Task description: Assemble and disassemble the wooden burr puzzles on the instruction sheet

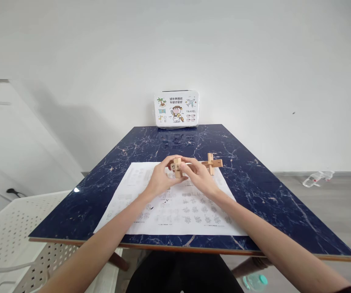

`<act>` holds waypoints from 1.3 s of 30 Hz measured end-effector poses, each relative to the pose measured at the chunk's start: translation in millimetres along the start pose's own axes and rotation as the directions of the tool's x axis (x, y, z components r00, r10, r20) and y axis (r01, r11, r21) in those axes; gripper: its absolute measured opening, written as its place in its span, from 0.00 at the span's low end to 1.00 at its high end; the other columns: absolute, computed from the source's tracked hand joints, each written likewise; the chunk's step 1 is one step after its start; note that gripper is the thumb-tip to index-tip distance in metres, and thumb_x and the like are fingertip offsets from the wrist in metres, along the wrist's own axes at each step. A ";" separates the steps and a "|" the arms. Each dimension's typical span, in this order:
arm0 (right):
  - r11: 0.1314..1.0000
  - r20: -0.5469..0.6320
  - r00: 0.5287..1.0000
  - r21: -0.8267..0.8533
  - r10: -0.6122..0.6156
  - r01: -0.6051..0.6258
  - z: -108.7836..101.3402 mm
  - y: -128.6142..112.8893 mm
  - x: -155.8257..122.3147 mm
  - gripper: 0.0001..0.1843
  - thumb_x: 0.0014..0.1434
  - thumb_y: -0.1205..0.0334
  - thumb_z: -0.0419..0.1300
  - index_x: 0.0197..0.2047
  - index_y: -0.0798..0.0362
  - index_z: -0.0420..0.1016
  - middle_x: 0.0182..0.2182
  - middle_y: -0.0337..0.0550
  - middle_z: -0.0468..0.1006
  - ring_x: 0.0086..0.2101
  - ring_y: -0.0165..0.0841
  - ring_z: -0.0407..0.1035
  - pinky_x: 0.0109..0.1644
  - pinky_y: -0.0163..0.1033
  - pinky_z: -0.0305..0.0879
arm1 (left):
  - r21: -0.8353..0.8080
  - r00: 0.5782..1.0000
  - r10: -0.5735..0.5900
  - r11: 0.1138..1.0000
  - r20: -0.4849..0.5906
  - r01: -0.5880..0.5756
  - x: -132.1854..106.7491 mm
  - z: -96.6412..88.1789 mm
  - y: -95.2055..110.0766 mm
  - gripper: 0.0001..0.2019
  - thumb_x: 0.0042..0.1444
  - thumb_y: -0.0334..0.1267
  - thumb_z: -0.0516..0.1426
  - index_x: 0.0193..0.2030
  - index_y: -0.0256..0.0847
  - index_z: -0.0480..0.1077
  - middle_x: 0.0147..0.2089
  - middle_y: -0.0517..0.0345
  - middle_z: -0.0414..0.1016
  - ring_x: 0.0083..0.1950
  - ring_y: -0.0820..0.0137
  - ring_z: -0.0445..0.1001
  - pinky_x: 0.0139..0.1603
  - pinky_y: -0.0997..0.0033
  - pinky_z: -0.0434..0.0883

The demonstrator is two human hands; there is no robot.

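Between my two hands sits a small wooden interlocking puzzle (178, 167) of light, numbered pieces, held over a printed sheet. My left hand (162, 178) grips it from the left, fingers curled over its far side and thumb beneath. From the right, my right hand (200, 176) closes on the same puzzle, its fingertips against the face. Just beyond the right hand, a second wooden puzzle cross (211, 163) rests near the far right edge of the sheet, partly hidden by that hand. The white instruction sheet (132, 203) lies under both hands, covered in small diagrams.
A white cartoon-printed case (177, 109) leans on the wall at the back of the dark blue marbled table (273, 215). A white perforated rack (19, 228) stands at the left. Plastic bottles (315, 178) lie on the floor at right; another bottle (255, 281) is below the front edge.
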State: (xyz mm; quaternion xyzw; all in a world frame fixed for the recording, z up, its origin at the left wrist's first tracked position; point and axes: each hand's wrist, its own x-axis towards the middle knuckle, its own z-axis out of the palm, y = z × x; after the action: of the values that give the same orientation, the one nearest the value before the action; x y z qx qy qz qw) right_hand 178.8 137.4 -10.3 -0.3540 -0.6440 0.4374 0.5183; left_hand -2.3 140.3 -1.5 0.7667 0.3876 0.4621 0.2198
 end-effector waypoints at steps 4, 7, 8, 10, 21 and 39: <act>0.991 0.063 0.997 0.127 0.033 -0.041 -4.4 4.6 3.4 0.24 0.66 0.39 0.62 0.53 0.48 0.80 0.50 0.47 0.82 0.46 0.39 0.78 0.55 0.47 0.75 | -0.244 0.991 -0.067 0.965 0.112 0.093 3.3 -2.5 -1.4 0.34 0.47 0.41 0.75 0.60 0.48 0.71 0.58 0.51 0.77 0.54 0.59 0.79 0.53 0.60 0.77; 0.974 0.051 0.997 0.219 0.051 -0.061 -6.1 10.6 5.1 0.22 0.64 0.39 0.65 0.49 0.49 0.80 0.47 0.46 0.83 0.43 0.37 0.77 0.53 0.46 0.76 | -0.335 0.983 -0.098 0.931 0.157 0.147 4.9 -2.5 -5.3 0.35 0.45 0.40 0.76 0.60 0.47 0.71 0.57 0.50 0.78 0.52 0.60 0.80 0.51 0.61 0.78; 0.970 0.042 0.997 0.235 0.061 -0.069 -6.3 12.3 5.4 0.21 0.63 0.40 0.66 0.47 0.49 0.80 0.45 0.46 0.83 0.43 0.37 0.78 0.52 0.46 0.76 | -0.354 0.980 -0.107 0.921 0.167 0.161 5.1 -2.5 -6.2 0.36 0.45 0.40 0.76 0.60 0.47 0.71 0.57 0.51 0.78 0.51 0.60 0.80 0.50 0.61 0.78; 0.967 0.029 0.997 0.242 0.077 -0.081 -6.2 14.8 5.6 0.21 0.62 0.40 0.67 0.45 0.49 0.80 0.44 0.46 0.83 0.42 0.37 0.78 0.52 0.47 0.77 | -0.375 0.976 -0.115 0.910 0.187 0.179 4.9 -3.0 -7.0 0.36 0.44 0.39 0.76 0.60 0.48 0.70 0.55 0.51 0.78 0.50 0.61 0.80 0.48 0.62 0.79; 0.931 0.112 0.982 0.317 0.152 -0.180 -3.8 10.3 4.0 0.26 0.57 0.36 0.70 0.44 0.52 0.83 0.44 0.49 0.85 0.42 0.40 0.80 0.54 0.51 0.78 | -0.309 0.970 -0.057 0.942 0.235 0.130 -0.1 -7.1 -6.5 0.34 0.47 0.41 0.75 0.60 0.49 0.71 0.59 0.48 0.76 0.55 0.57 0.79 0.50 0.59 0.78; 0.933 0.110 0.987 -0.329 -0.117 0.147 3.1 15.8 -1.5 0.12 0.67 0.55 0.64 0.51 0.49 0.77 0.48 0.50 0.81 0.46 0.42 0.78 0.54 0.53 0.76 | -0.335 0.913 -0.349 0.903 -0.212 0.267 11.0 -16.5 -23.5 0.31 0.49 0.46 0.74 0.57 0.43 0.70 0.54 0.50 0.80 0.45 0.65 0.81 0.44 0.67 0.78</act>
State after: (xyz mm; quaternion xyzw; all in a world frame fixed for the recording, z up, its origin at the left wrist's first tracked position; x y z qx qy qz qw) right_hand 176.2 141.3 -25.8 -0.3734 -0.7539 0.3005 0.4493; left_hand -23.0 162.9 -4.0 0.5836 0.4564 0.5733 0.3499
